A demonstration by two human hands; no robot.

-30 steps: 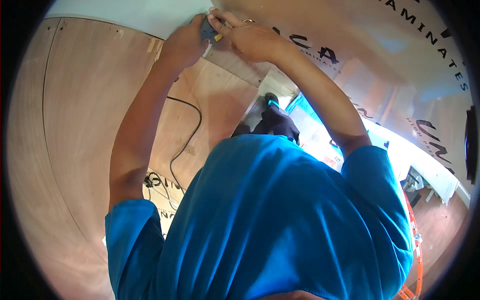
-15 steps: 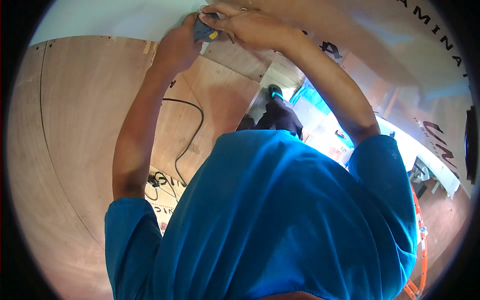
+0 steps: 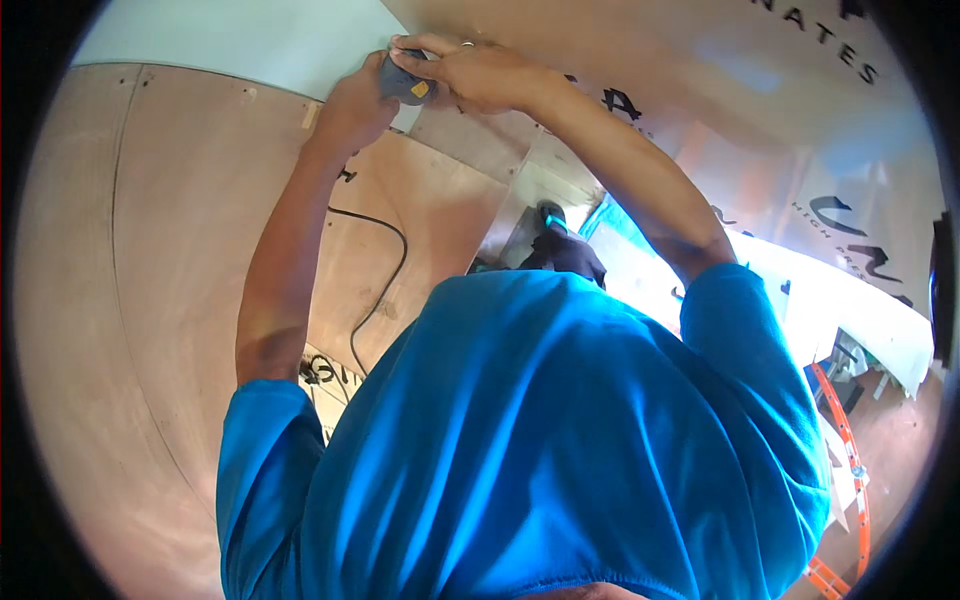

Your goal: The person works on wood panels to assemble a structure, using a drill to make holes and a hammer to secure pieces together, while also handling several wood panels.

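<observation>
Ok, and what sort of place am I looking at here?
Probably a workshop or a room being fitted out: there are bare wooden panels, a black cable and a dark gray handheld tool.

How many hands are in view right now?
2. The left hand is at the left side of the grey tool; the right hand reaches in from the right, fingers over it. Some fingers are partly hidden; no other hand shows.

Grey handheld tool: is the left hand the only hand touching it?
No, the left hand grips the grey handheld tool from one side, and the right hand also touches its top.
</observation>
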